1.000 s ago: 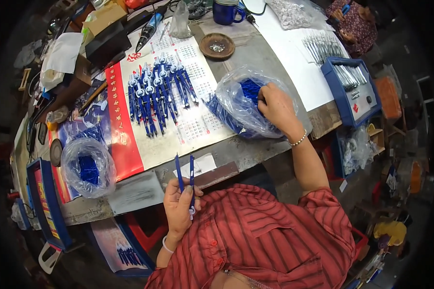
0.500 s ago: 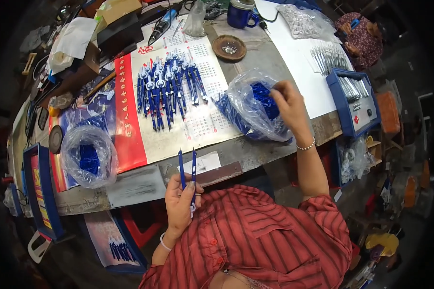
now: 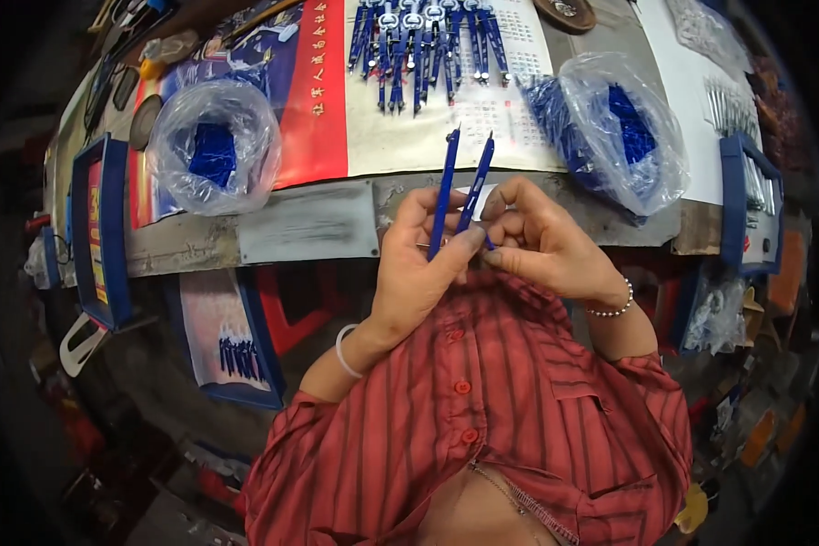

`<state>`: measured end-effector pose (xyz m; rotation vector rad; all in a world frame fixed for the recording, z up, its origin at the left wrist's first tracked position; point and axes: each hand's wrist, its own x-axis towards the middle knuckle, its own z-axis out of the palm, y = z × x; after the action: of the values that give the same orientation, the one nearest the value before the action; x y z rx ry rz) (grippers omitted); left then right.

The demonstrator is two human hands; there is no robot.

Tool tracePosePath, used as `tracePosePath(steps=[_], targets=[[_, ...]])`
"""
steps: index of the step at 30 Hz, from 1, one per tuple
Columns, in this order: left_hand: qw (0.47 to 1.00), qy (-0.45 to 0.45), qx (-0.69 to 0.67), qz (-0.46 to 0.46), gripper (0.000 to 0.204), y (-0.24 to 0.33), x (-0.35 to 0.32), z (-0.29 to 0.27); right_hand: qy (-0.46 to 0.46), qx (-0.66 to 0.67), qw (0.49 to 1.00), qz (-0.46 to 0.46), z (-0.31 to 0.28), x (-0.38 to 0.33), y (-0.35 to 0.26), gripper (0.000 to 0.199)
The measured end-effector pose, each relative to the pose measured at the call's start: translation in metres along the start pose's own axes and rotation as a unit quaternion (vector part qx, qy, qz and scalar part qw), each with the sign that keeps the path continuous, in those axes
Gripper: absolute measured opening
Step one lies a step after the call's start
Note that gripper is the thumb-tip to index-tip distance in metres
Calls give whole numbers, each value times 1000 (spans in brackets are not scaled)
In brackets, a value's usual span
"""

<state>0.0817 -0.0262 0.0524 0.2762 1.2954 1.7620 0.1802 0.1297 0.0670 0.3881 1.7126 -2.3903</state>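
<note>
My left hand [image 3: 408, 273] grips a blue drawing compass [image 3: 443, 191], its two legs pointing up and spread apart in a narrow V. Close against it, my right hand [image 3: 555, 250] is closed, thumb and forefinger pinched at the compass's lower end. A bit of blue shows by the right fingertips; whether it is a separate small part or belongs to the compass I cannot tell. The compass's hinge end is hidden by the fingers. Beyond my hands, several blue compasses with white heads [image 3: 428, 45] lie in rows on the printed paper sheet [image 3: 519, 100].
A clear plastic bag [image 3: 669, 168] of blue parts lies at the right, and another plastic bag [image 3: 168, 150] stands at the left. Blue trays [image 3: 114, 232] sit at both table ends. Below the table edge, a drawer-like tray [image 3: 200, 332] holds more compasses. A brown dish [image 3: 564, 14] is farther back.
My right hand has left the bag of blue parts and come to the compass in my left hand. The view has tilted down, and my left hand now sits nearer the middle.
</note>
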Motion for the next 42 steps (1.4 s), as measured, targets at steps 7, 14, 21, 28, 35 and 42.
tracePosePath(steps=[7,14,21,28,35,42], targets=[[999,18,14,39,33,-4,-2,-12,-3,-93,995,38,13,10,6,37],[990,91,-82,63,35,-6,5,-19,24,3,991,-130,26,8,33,60],[991,74,-84,70,33,-12,1,-13,230,-46,945,-228,39,17,43,14],[1000,5,-11,-5,35,-9,-7,-18,217,-84,956,-177,27,18,31,18],[999,-4,26,-30,36,-6,-8,-16,196,-143,953,-183,26,22,32,16],[999,-4,34,-22,36,-13,-8,-17,204,-206,938,-192,28,24,30,14]])
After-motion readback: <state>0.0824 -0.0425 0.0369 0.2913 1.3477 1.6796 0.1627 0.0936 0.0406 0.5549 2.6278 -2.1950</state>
